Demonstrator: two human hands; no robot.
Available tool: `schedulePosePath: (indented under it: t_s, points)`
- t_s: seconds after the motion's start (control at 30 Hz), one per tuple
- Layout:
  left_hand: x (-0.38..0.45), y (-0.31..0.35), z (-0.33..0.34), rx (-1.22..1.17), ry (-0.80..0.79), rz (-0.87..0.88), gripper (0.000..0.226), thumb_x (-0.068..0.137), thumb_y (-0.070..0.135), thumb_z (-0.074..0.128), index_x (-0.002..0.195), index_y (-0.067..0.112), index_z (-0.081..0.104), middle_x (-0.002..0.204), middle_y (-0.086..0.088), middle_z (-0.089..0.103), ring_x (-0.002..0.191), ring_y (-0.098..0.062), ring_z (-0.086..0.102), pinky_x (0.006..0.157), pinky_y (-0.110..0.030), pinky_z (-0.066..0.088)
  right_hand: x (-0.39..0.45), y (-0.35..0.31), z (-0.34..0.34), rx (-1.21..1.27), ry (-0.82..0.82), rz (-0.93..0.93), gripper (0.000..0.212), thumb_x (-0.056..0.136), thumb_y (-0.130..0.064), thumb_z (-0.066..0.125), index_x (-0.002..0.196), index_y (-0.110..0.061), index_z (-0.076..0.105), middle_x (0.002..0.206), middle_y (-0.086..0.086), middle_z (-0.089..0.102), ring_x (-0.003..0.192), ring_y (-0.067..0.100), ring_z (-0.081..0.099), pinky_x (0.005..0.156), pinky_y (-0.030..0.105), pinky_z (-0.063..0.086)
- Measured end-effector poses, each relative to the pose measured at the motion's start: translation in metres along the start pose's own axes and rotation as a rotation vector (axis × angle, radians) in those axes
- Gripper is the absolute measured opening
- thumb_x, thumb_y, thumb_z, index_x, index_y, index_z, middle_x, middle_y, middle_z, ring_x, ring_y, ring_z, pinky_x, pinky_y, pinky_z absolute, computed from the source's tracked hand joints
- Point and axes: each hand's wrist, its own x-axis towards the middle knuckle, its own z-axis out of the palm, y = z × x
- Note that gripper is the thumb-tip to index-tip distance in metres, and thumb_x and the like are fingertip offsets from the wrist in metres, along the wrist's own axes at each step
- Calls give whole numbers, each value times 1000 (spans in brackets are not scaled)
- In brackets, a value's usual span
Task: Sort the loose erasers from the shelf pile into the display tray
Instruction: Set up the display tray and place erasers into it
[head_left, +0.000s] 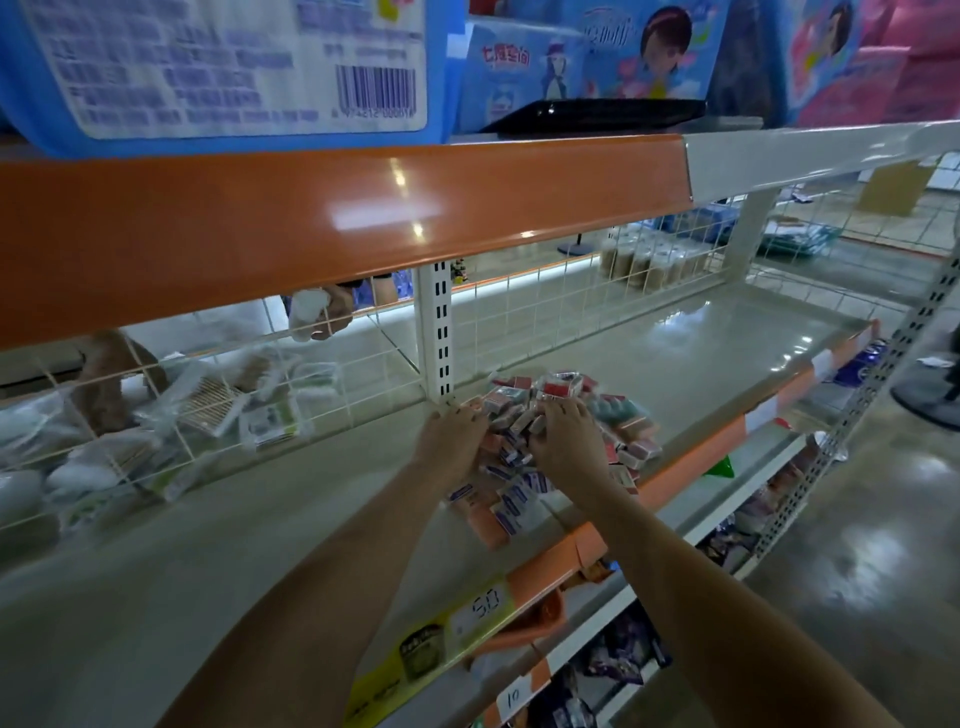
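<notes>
— While both arms reach in from six o'clock, what sits furthest left on the shelf (218, 525)?

— Behind the white wire divider (332, 384), at about nine o'clock, lie clear-wrapped packets (213, 410), blurred, so I cannot read them.

— And the left hand (454, 441)?

— It rests on the nine o'clock edge of the eraser pile (550, 447), palm down, fingers curled over the small packs. Whether it actually pinches one I cannot tell; the fingertips are buried in the heap.

— Where does the pile lie?

— Near the middle of the shelf, just right of the slotted white upright (440, 332), spreading towards the orange front lip (691, 457) at four o'clock. The packs are pink, white and teal, some with blue-and-white sleeves, lying at all angles.

— The right hand (566, 441)?

— Touching the pile just beside the left one, at its three o'clock. Its fingers are bent down into the packs, around some of them, though motion blur hides the exact grip.

— Any tray?

— A black tray (597, 111) sits on the upper shelf at twelve o'clock, among blue and pink boxes (587, 52); I cannot say it is the display tray.

— Further right?

— Bare shelf surface, then a glossy floor (852, 545) at three o'clock.
</notes>
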Motion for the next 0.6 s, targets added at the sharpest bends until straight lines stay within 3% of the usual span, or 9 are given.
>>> schedulePosePath:
  t_s: [0.13, 0.23, 0.33, 0.43, 0.5, 0.6]
  points:
    - [0, -3, 6, -44, 23, 5, 55, 90, 18, 56, 140, 15, 34, 142, -7, 40, 131, -25, 36, 101, -38, 35, 3, 5, -8, 139, -22, -6, 23, 82, -17, 61, 105, -11, 60, 107, 4, 56, 103, 21, 52, 88, 35, 48]
    - [-3, -5, 9, -106, 59, 16, 54, 88, 18, 58, 138, 16, 37, 139, -3, 44, 129, -22, 37, 100, -35, 34, 2, 12, -14, 263, -48, -28, 31, 82, -14, 64, 112, -14, 59, 105, 3, 58, 89, 17, 57, 72, 24, 49]
    - [-14, -9, 8, -259, 134, -9, 40, 85, 28, 62, 122, 19, 49, 123, 0, 57, 117, -20, 48, 91, -31, 34, -8, 13, -20, 390, -34, -100, 34, 82, -9, 67, 115, -14, 59, 101, -5, 57, 85, 7, 56, 67, 10, 43]
    - [-31, -16, 2, -373, 215, -32, 34, 81, 36, 66, 109, 21, 55, 113, 4, 60, 109, -17, 51, 85, -27, 33, -21, 6, -18, 550, -62, -163, 30, 80, -8, 70, 107, -17, 63, 94, -16, 59, 88, 1, 60, 78, 15, 51]
    - [-45, -23, -3, -402, 249, -41, 35, 81, 37, 66, 109, 19, 56, 113, 4, 60, 109, -17, 50, 83, -27, 33, -28, -1, -13, 629, -90, -170, 33, 78, -7, 71, 107, -20, 62, 99, -11, 63, 96, 8, 63, 85, 23, 53]
    - [-65, -37, -7, -397, 275, -86, 32, 82, 32, 66, 111, 19, 57, 114, 4, 59, 110, -18, 49, 86, -28, 36, -38, -21, -10, 741, -167, -146, 35, 80, -2, 69, 111, -16, 60, 103, -3, 64, 98, 10, 62, 84, 18, 52]
